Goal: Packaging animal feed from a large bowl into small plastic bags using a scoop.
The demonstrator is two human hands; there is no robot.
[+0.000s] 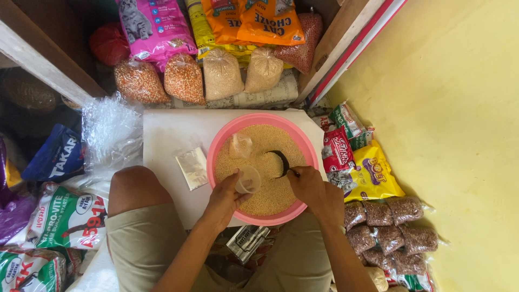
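A pink round basin (220, 141) full of fine tan grain sits on a white board in front of me. My left hand (226, 201) holds a small clear plastic bag (248, 179) open over the grain at the basin's near side. My right hand (307, 185) grips the handle of a dark scoop (281, 161), whose bowl is dug into the grain near the middle. A second small clear bag with some grain (240, 146) rests on the grain at the far left of the basin.
A stack of flat clear bags (192, 167) lies on the white board (167, 135) left of the basin. Filled bags of brown pellets (389, 227) and colourful feed packs (362, 162) sit at the right. Grain bags and feed sacks line the back and left. My bare knee (135, 184) is at left.
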